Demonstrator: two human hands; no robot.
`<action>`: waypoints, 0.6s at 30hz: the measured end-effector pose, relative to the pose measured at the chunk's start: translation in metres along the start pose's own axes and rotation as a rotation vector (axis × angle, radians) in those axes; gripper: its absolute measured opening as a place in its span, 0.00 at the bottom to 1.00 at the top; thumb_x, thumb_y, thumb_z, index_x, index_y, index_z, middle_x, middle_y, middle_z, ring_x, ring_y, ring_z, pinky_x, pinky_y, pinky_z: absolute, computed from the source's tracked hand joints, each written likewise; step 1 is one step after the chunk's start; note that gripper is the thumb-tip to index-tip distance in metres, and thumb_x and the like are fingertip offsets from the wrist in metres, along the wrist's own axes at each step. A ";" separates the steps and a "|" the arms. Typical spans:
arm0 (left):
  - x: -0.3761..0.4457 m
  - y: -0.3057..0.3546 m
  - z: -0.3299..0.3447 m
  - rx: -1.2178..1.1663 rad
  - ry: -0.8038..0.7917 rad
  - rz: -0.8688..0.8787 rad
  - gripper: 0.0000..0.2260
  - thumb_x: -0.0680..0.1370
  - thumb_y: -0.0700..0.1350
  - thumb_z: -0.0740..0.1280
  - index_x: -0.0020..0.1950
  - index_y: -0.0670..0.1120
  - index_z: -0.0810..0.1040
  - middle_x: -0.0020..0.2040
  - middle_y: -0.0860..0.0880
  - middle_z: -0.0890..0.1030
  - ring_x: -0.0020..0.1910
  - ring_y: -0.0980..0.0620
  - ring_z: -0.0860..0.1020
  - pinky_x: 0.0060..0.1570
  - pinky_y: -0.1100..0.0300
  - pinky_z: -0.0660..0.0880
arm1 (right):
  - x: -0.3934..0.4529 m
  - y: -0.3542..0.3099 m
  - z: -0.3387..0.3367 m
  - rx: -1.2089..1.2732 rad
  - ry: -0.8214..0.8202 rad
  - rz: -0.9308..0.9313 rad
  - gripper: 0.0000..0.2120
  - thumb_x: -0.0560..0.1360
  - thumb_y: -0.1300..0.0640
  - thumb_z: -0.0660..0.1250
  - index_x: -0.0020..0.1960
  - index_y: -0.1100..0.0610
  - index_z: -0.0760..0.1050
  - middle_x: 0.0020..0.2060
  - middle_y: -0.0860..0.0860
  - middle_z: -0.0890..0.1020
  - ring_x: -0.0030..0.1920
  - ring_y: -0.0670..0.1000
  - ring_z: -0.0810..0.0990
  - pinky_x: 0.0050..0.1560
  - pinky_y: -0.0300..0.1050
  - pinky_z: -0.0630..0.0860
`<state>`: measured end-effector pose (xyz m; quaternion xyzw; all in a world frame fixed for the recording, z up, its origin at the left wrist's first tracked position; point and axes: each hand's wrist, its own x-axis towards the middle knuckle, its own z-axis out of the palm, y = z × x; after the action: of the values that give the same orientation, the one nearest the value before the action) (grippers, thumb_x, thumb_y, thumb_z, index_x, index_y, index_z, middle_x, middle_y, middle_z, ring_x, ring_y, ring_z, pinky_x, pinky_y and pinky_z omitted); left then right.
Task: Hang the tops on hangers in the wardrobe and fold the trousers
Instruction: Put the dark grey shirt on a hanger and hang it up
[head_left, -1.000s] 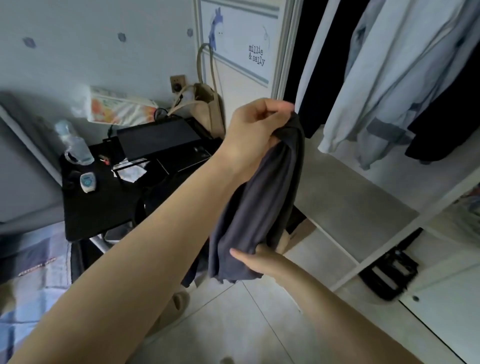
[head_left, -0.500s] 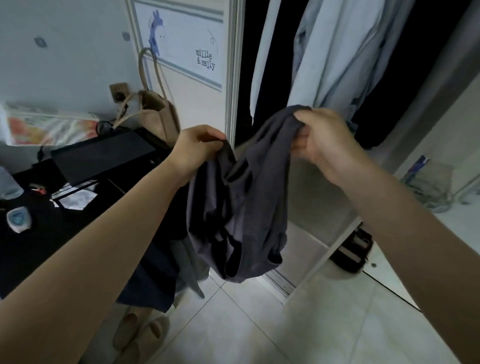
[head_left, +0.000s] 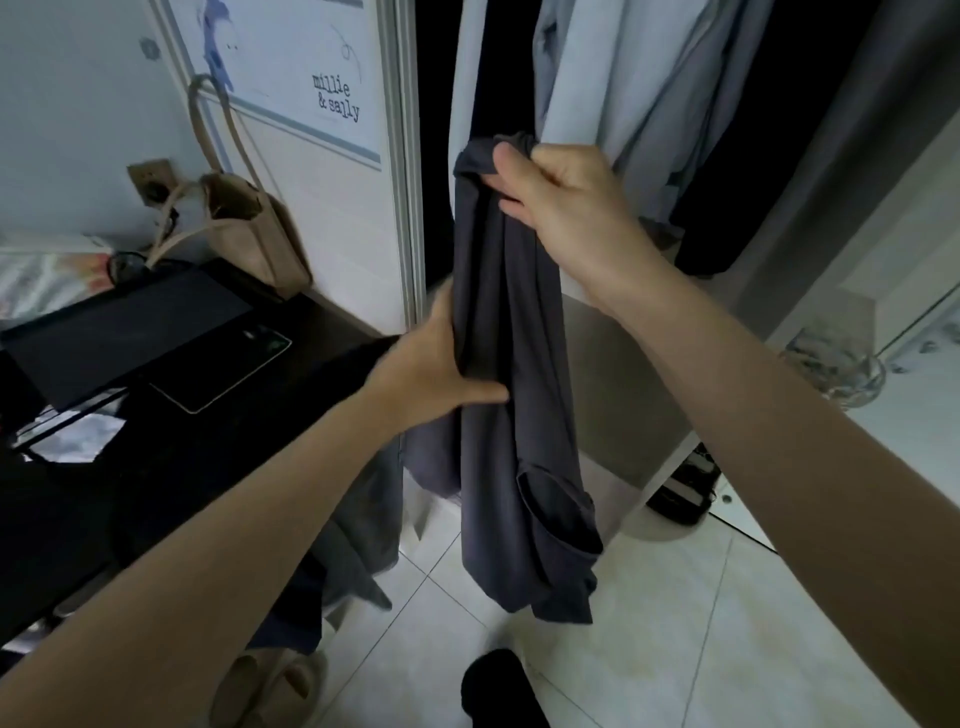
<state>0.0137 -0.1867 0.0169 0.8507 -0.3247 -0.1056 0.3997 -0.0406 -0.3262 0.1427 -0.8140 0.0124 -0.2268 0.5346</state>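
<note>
Two hands hold one dark grey top (head_left: 498, 364) in the head view, the only view there is. The right hand (head_left: 566, 208) is clenched around a bunched end of the cloth, fingers curled over the gather, and lifts it so the rest hangs straight down below the grip; held high like this, the weight of the fabric probably pulls the folds out. Below that grip and to its left, the left hand (head_left: 441, 374) closes on the hanging edge, thumb lying across the front and fingers hidden behind, pinching the cloth between them, likely to steady it or to feel for a seam. Well below both grips a sleeve opening (head_left: 556, 514) dangles near the hem, which is why I take it for a top and not trousers. Behind the upper grip stands the open wardrobe (head_left: 649, 364), pale shirts (head_left: 623, 78) already hanging in it. No hanger shows, so the top is not yet hung. Left of the lower grip is a dark desk (head_left: 156, 441) with a tan bag (head_left: 249, 228).
</note>
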 end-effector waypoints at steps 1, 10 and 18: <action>0.006 0.001 0.008 -0.112 -0.132 -0.057 0.55 0.61 0.58 0.81 0.78 0.59 0.49 0.61 0.63 0.71 0.56 0.63 0.73 0.58 0.62 0.71 | 0.011 0.003 -0.004 -0.009 -0.017 -0.036 0.26 0.79 0.51 0.61 0.45 0.78 0.70 0.52 0.76 0.74 0.56 0.75 0.71 0.52 0.74 0.69; 0.106 0.005 0.027 -0.829 -0.127 -0.339 0.15 0.77 0.53 0.69 0.62 0.54 0.76 0.56 0.53 0.83 0.52 0.55 0.82 0.48 0.60 0.80 | 0.100 0.050 -0.048 -0.168 -0.112 -0.027 0.14 0.81 0.54 0.59 0.56 0.63 0.78 0.59 0.57 0.80 0.61 0.51 0.78 0.66 0.46 0.71; 0.170 0.043 -0.030 -1.186 0.045 -0.385 0.19 0.83 0.55 0.56 0.62 0.43 0.78 0.58 0.46 0.83 0.52 0.50 0.83 0.46 0.55 0.79 | 0.090 0.149 -0.060 -0.469 -0.099 0.082 0.07 0.73 0.66 0.63 0.47 0.56 0.76 0.42 0.52 0.78 0.44 0.50 0.76 0.41 0.36 0.65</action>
<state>0.1370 -0.2963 0.0821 0.5293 -0.0433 -0.3202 0.7845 0.0507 -0.4653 0.0634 -0.9248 0.0719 -0.1557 0.3396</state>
